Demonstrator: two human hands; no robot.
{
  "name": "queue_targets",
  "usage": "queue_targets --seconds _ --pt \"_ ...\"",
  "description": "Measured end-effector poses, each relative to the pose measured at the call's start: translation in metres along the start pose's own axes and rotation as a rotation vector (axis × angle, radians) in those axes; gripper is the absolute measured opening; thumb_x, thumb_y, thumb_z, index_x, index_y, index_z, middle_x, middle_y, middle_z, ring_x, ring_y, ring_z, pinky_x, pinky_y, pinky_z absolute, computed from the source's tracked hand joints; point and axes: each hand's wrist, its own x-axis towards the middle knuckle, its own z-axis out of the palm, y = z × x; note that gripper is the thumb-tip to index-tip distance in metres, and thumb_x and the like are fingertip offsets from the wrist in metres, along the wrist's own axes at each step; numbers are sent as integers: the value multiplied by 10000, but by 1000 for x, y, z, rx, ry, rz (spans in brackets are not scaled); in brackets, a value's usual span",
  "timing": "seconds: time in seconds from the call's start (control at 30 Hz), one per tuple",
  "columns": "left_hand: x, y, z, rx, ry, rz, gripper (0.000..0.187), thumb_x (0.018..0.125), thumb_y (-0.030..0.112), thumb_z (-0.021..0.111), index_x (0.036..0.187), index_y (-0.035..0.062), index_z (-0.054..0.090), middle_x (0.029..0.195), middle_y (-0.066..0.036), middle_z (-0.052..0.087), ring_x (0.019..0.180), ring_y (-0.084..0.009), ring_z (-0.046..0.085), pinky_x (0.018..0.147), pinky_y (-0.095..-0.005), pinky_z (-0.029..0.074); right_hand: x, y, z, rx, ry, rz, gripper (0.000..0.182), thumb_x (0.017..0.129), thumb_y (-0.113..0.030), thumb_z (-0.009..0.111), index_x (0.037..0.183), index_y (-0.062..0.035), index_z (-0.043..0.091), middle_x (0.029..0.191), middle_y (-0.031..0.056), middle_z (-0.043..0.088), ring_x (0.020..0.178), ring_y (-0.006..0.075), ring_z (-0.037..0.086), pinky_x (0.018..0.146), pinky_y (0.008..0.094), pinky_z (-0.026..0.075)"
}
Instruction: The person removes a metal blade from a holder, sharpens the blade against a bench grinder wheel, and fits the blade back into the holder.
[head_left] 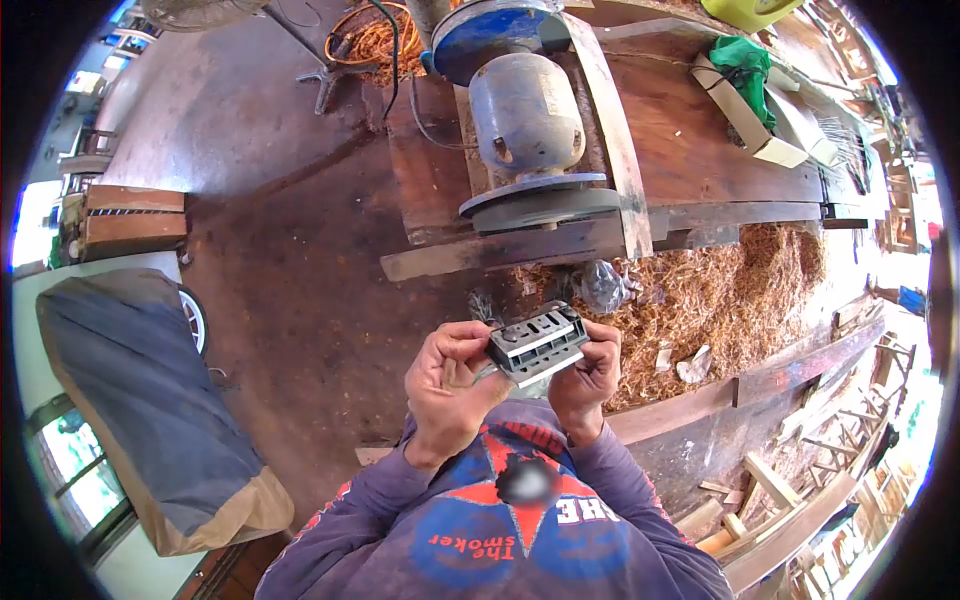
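Note:
Between my two hands is a small black and silver slotted block (540,343), held up in front of my chest. It has bright metal edges, oblong slots along its upper face and a row of openings on the side towards me; its exact kind I cannot make out. My left hand (452,385) pinches its left end with thumb and fingers. The right end sits in the closed fingers of my right hand (590,375). Just beyond the block stands a bench grinder (528,110), whose grey grinding wheel (545,208) faces me.
The grinder is mounted on a wooden bench (680,130). Wood shavings (700,300) are heaped below it, with a clear plastic bag (604,287) at their edge. A white box (745,115) with green cloth lies right. A dark cover (150,390) drapes something at left. Timber offcuts (770,480) lie lower right.

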Motion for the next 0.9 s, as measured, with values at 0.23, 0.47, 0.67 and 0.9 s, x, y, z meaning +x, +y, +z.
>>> queue_targets --seconds 0.23,0.47,0.67,0.9 --pt "-1 -5 0 -25 -67 20 433 692 -221 647 1054 -5 546 1214 -155 540 1165 -243 570 1028 -403 458 5 -3 -3 41 12 2 271 805 64 742 815 -29 488 1042 203 643 894 255 683 747 306 540" --pt "2 -7 4 -53 -49 7 442 695 -232 649 1059 -6 541 1221 -157 528 1166 -244 573 1037 -406 458 8 2 -5 24 8 5 272 805 78 735 823 -22 482 1053 217 645 903 258 688 762 312 547" --pt "8 -8 0 -45 -85 28 404 763 -196 694 1079 -17 517 1252 -160 520 1208 -228 551 1050 -372 466 13 3 -2 57 30 55 276 799 54 761 823 -35 500 1036 202 667 906 255 697 758 304 547" --pt "13 -7 0 -36 -86 59 458 751 -208 684 1125 -15 501 1249 -165 520 1252 -263 536 1056 -387 465 20 4 -3 78 -63 32 285 852 -21 759 927 -31 484 1084 210 638 954 237 669 805 295 535"
